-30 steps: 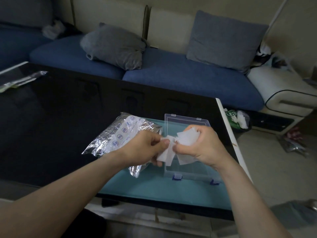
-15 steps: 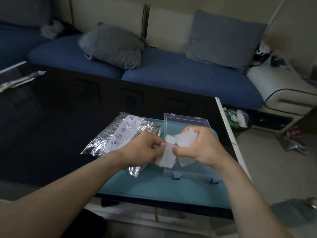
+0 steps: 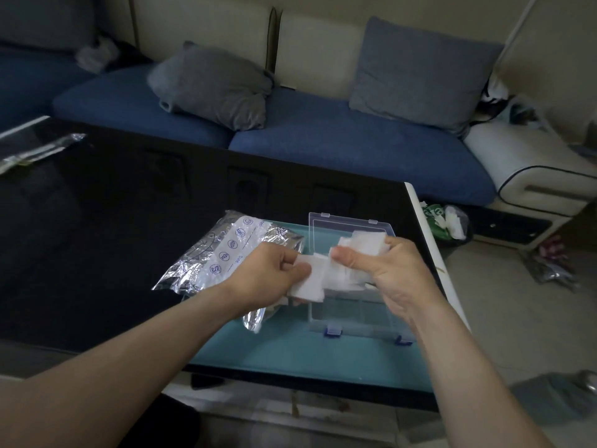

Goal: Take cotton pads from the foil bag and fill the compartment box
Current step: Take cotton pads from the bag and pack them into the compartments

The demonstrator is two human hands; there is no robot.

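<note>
A clear plastic compartment box point(image 3: 350, 313) with blue clasps lies open on a teal mat point(image 3: 290, 354), its lid standing up behind. Above the box, my right hand point(image 3: 384, 270) grips a bunch of white cotton pads point(image 3: 365, 242). My left hand point(image 3: 268, 276) pinches one white pad point(image 3: 310, 282) at the bunch's left edge. The silver foil bag point(image 3: 226, 253) with a white label lies on the mat just left of the box, partly under my left wrist.
The mat sits on a black glossy table point(image 3: 113, 237) whose right edge runs close to the box. A foil wrapper point(image 3: 38, 150) lies at the table's far left. A blue sofa point(image 3: 339, 147) with grey cushions stands behind. A small bin point(image 3: 449, 224) stands on the floor to the right.
My left hand has drawn one pad a little down and left from the bunch. My right hand has stayed over the box with the bunch.
</note>
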